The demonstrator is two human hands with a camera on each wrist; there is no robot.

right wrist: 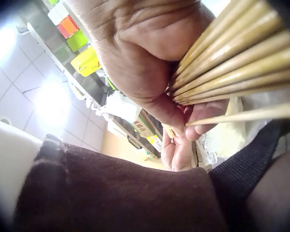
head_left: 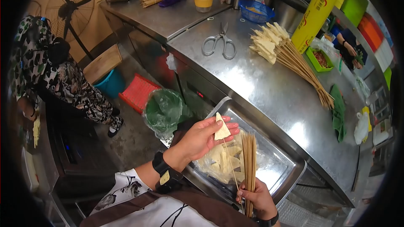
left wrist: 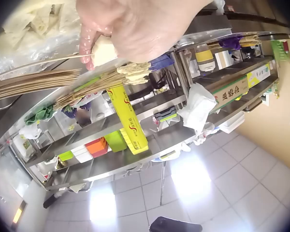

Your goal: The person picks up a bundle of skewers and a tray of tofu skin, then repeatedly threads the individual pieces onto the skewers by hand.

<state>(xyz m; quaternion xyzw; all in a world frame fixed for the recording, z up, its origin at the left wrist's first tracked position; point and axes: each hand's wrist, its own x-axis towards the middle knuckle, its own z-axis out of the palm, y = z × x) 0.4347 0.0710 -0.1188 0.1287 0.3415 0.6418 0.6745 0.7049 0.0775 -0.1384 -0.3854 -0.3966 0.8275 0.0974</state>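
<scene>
My left hand (head_left: 198, 139) pinches a pale yellow triangular slice (head_left: 222, 131), like bean curd, between thumb and fingers. A single bamboo skewer (head_left: 230, 158) runs up to the slice's lower edge. Its lower end is pinched by the thumb and finger of my right hand (head_left: 260, 198), which also grips a thick bundle of bamboo skewers (head_left: 249, 155). In the right wrist view the bundle (right wrist: 232, 53) lies across the palm, with the single skewer (right wrist: 241, 115) apart from it. Below the hands, a clear plastic bag (head_left: 206, 166) of more pale slices lies in a metal tray (head_left: 290, 176).
On the steel counter (head_left: 252, 84) lie scissors (head_left: 219, 44), loaded skewers (head_left: 303, 69), a yellow box (head_left: 320, 14) and a green cloth (head_left: 338, 113). A lined bin (head_left: 164, 109) and red crate (head_left: 141, 92) stand on the floor. Another person (head_left: 63, 71) stands at left.
</scene>
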